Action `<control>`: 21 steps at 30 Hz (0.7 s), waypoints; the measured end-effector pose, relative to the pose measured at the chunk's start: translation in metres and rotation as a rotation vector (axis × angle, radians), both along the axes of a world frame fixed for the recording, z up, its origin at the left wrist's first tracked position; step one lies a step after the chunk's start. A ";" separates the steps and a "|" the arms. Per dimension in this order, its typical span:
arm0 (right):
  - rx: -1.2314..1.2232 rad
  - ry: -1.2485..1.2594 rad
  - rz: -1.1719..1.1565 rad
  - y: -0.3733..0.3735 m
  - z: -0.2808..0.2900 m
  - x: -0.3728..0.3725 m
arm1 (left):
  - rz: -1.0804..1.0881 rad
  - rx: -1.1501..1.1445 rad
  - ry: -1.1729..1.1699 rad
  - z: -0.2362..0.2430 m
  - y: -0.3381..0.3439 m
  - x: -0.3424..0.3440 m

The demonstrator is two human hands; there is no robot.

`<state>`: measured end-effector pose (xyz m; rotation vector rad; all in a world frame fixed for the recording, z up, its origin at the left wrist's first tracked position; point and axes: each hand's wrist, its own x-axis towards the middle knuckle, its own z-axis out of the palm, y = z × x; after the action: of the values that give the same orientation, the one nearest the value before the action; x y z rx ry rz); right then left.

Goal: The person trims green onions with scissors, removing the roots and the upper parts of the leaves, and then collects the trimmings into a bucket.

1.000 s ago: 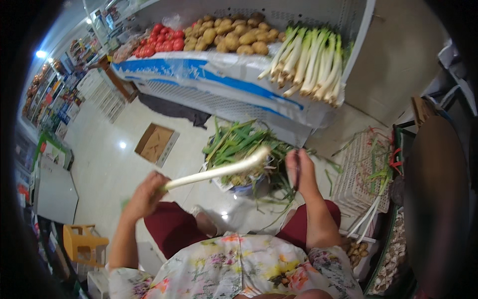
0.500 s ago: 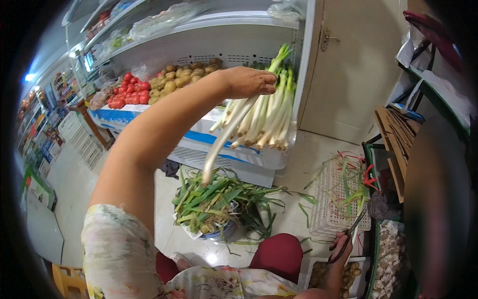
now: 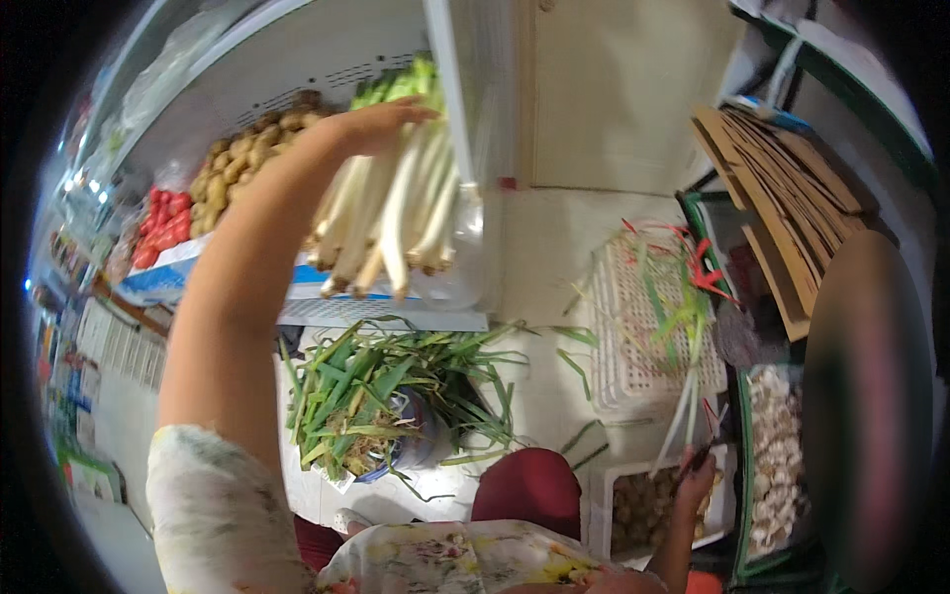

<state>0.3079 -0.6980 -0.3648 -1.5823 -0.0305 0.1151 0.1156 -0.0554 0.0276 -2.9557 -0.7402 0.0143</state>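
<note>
My left hand (image 3: 391, 124), blurred, reaches over a pile of long green onions (image 3: 371, 198) on the display shelf. Its fingers look stretched out across their upper stalks. One thick white green onion (image 3: 398, 213) lies on top of the pile, just below the hand. At the lower right my right hand (image 3: 699, 477) is closed on a pair of scissors (image 3: 702, 456), blades pointing up and away. Thin onion stalks (image 3: 690, 396) hang over the crate edge close to the blades.
Green trimmings (image 3: 346, 396) heap over a blue-and-white tub (image 3: 411, 445) on the floor. A white plastic crate (image 3: 633, 327) with red ties stands right. Potatoes (image 3: 237, 163) and tomatoes (image 3: 163, 223) share the shelf. Garlic (image 3: 775, 465) and folded cardboard (image 3: 782, 198) are far right.
The green onion that slanted out from my left hand now lies along the pile. My left hand's fingers have straightened. The whole view has shifted, and the scissors remain in my right hand.
</note>
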 end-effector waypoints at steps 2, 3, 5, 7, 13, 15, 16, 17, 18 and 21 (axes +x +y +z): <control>-0.457 -0.030 0.008 -0.039 -0.014 0.013 | -0.106 -0.157 -0.164 0.001 -0.018 -0.007; -0.426 -0.214 -0.022 -0.076 -0.061 0.037 | -0.154 -0.278 -0.265 -0.003 -0.022 -0.009; -0.868 -0.054 0.038 -0.036 -0.015 0.037 | -0.045 -0.127 -0.144 0.005 -0.059 -0.064; -1.073 -0.038 0.061 -0.023 -0.003 0.054 | 0.000 -0.149 -0.091 0.005 -0.088 -0.077; -1.134 -0.339 0.063 0.005 -0.042 0.102 | 0.154 -0.529 -0.334 -0.020 -0.056 -0.057; -1.110 -0.396 0.044 0.023 -0.056 0.116 | 0.146 -0.537 -0.483 -0.026 -0.047 -0.044; -1.131 -0.334 0.055 0.037 -0.059 0.116 | 0.152 -0.533 -0.552 -0.026 -0.044 -0.043; -1.154 -0.277 0.069 0.053 -0.058 0.114 | 0.204 -0.577 -0.541 -0.024 -0.051 -0.046; -1.177 -0.222 0.084 0.068 -0.056 0.110 | 0.183 -0.503 -0.527 -0.025 -0.051 -0.052; -1.288 -0.174 0.118 0.079 -0.074 0.115 | 0.098 -0.346 -0.488 -0.028 -0.059 -0.060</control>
<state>0.4230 -0.6187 -0.4388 -2.8767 -0.2208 0.0881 0.0556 -0.1141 -0.0002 -3.2809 -1.0277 -0.6577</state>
